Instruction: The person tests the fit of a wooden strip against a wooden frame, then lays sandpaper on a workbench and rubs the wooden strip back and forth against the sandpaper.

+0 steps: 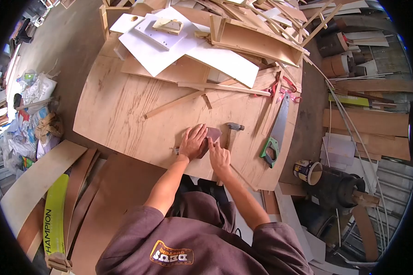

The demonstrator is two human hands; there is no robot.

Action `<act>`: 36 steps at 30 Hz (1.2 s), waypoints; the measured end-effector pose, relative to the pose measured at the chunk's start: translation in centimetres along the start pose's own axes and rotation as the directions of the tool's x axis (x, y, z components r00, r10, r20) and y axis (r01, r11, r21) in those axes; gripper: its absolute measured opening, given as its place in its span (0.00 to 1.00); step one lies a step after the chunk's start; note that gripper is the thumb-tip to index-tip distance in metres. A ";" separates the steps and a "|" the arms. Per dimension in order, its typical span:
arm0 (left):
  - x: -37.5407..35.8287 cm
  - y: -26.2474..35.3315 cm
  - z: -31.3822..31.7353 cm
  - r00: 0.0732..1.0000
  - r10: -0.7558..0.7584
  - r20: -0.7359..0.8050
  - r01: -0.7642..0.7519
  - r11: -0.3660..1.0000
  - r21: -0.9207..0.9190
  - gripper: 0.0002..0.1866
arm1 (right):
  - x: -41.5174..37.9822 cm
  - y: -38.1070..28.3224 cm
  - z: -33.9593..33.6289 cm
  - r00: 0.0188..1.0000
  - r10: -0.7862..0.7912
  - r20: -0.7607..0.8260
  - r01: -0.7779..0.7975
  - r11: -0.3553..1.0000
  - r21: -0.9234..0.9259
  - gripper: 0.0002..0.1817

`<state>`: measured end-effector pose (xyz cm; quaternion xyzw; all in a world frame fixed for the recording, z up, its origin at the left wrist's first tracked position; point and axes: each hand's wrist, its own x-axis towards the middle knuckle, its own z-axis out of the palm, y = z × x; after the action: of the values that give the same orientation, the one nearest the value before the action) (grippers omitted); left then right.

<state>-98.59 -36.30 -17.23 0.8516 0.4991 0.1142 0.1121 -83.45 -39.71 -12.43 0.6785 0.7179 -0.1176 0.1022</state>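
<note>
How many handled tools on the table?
2: wooden-handled metal hammer beside the right hand; green-handled saw near the right edge of the pale wooden table. Wood scraps may hide more.

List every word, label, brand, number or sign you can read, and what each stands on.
"HAMPION": yellow-green strip; any letter before it is cut off.
"DEUS", apparently, upside down: shirt badge; its smaller word is unclear.
Too small or blurred to read: bucket label, plastic bag prints.
No legible numbers.
</note>
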 end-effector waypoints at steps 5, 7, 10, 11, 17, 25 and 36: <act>0.4 0.2 -0.4 1.000 -0.010 0.005 0.010 1.000 -0.013 0.28 | 2.9 3.2 -1.1 0.996 -0.092 -0.008 0.091 0.989 -0.119 0.26; 0.1 -0.1 -0.1 1.000 -0.009 0.013 0.010 0.999 -0.044 0.28 | 1.9 2.6 -0.4 0.989 -0.104 -0.103 0.087 0.984 -0.156 0.25; 0.5 0.1 0.5 1.000 -0.020 -0.005 0.019 0.996 -0.088 0.28 | 0.3 1.4 -0.4 0.991 -0.124 0.053 0.127 0.990 -0.055 0.29; 0.4 0.0 0.7 1.000 -0.029 -0.010 0.028 0.995 -0.094 0.29 | 0.4 2.0 -0.8 0.986 -0.155 0.053 0.158 0.986 -0.046 0.29; 0.4 0.0 0.1 1.000 -0.024 0.017 0.025 0.999 -0.044 0.30 | -0.6 1.3 0.7 0.995 -0.097 -0.032 0.093 0.992 -0.084 0.27; 0.0 -0.1 0.6 0.999 -0.013 0.033 0.014 0.999 -0.035 0.32 | -0.9 0.6 1.2 0.986 -0.139 -0.096 0.126 0.984 -0.128 0.27; 0.2 0.0 0.6 1.000 -0.016 0.017 0.017 0.998 -0.064 0.34 | -0.4 3.2 0.9 0.952 -0.289 -0.102 0.270 0.948 -0.165 0.23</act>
<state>-98.34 -36.19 -17.78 0.8444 0.5013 0.1222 0.1444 -80.23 -40.18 -13.24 0.5661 0.8187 -0.0342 0.0898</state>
